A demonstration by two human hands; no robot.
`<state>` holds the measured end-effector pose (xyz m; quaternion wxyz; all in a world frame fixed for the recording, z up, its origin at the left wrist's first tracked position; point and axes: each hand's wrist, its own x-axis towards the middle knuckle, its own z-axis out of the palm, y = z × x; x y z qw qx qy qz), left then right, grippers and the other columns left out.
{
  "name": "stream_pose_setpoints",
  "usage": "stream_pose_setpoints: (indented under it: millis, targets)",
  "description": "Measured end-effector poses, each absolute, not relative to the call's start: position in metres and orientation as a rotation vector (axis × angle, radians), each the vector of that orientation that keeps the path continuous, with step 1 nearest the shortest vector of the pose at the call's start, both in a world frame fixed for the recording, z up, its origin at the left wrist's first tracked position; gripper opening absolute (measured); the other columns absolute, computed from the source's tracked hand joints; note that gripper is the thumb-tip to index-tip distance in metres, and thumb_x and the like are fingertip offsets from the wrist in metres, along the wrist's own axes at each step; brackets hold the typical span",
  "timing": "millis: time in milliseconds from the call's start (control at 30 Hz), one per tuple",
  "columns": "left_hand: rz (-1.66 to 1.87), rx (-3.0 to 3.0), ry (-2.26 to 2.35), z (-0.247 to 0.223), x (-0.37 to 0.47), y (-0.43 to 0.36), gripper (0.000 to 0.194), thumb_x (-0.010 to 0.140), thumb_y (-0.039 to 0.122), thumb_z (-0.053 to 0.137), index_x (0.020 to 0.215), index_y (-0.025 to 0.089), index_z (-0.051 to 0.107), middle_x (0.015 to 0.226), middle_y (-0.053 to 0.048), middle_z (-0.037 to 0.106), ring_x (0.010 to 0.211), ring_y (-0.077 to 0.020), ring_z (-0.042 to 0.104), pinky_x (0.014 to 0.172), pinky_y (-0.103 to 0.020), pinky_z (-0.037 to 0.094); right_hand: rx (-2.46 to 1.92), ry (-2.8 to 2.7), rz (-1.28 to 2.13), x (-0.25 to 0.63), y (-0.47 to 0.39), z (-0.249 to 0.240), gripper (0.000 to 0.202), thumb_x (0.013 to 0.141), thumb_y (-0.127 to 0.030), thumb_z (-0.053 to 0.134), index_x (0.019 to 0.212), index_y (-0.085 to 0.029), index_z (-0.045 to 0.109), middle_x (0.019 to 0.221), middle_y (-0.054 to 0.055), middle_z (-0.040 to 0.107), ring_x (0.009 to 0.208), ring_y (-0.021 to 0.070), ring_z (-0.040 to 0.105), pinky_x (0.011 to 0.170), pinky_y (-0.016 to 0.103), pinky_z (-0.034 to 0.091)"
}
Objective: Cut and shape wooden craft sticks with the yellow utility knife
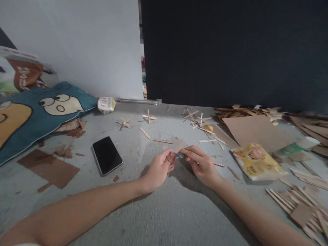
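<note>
Currently our right hand (201, 164) grips one grey blade-like tool (180, 155); left hand (161, 166) closed, held item unclear. One white container (104, 103) by surface's (153, 218) back edge, one yellow packet (257, 163): insides hidden.

A glossy-screened phone (107, 155) lies between a matt cloth cushion (41, 118), to its left, and bare wooden sticks (278, 201), a crinkled, shiny plastic packet (258, 164) and smooth, matt cardboard (256, 131), all to its right.

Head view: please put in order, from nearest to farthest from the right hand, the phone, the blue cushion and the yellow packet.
1. Yellow packet, right of the right hand.
2. Phone, left, past the left hand.
3. Blue cushion, at far left.
</note>
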<state>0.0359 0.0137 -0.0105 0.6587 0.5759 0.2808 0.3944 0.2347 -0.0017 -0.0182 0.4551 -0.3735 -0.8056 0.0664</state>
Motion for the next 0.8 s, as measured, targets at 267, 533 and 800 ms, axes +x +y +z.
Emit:
stream_pose_setpoints:
  millis: [267, 533, 800]
  targets:
    - [0.861, 1.304, 0.626, -0.0088, 0.0363, 0.0133, 0.052, 0.097, 0.07, 0.054, 0.083, 0.021, 0.048, 0.064, 0.009, 0.033, 0.053, -0.0087, 0.03, 0.051, -0.025, 0.026, -0.893, -1.989, 0.16, 0.2345, -0.0015, -0.0194, 0.028, 0.109, -0.018, 0.045, 0.121, -0.022, 0.07, 0.1, 0.01, 0.071, 0.091, 0.0208, 0.069, 0.079, 0.034, 0.058]
    - [0.863, 1.268, 0.614, -0.0082, 0.0378, 0.0122, 0.053, 0.096, 0.072, 0.054, 0.087, 0.02, 0.048, 0.064, 0.01, 0.03, 0.052, -0.0083, 0.026, 0.05, -0.024, 0.024, -0.88, -1.987, 0.179, 0.2348, -0.0015, -0.0198, 0.026, 0.108, -0.018, 0.048, 0.124, -0.022, 0.069, 0.101, 0.009, 0.071, 0.092, 0.0202, 0.068, 0.081, 0.033, 0.057]
    - [0.866, 1.26, 0.625, -0.0072, 0.0376, 0.0115, 0.053, 0.095, 0.073, 0.055, 0.086, 0.021, 0.047, 0.066, 0.009, 0.032, 0.053, -0.0081, 0.028, 0.05, -0.024, 0.024, -0.879, -1.984, 0.18, 0.2354, -0.0019, -0.0205, 0.026, 0.109, -0.018, 0.047, 0.123, -0.022, 0.068, 0.101, 0.009, 0.071, 0.092, 0.0201, 0.068, 0.08, 0.033, 0.057]
